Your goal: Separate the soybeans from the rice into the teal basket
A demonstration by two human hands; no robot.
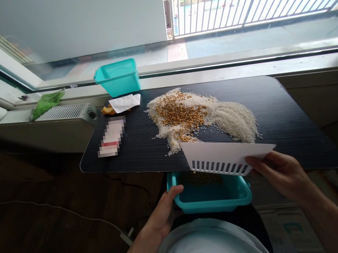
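Note:
A heap of white rice (233, 117) mixed with yellow beans (180, 114) lies on a dark table top (279, 102). My right hand (281, 173) is closed on the edge of a white slotted sieve tray (220, 157), held tilted at the table's near edge by the heap. Below that edge sits a teal tub (210, 198) with some beans in it. My left hand (165, 213) grips the tub's left rim, thumb on top.
A second teal tub (117, 77) stands on the window sill at the back. A white paper (124, 102) and a small packet (112, 136) lie on the table's left part. A radiator (60, 113) and a green cloth (46, 102) are to the left. A cable (58, 209) crosses the dark floor.

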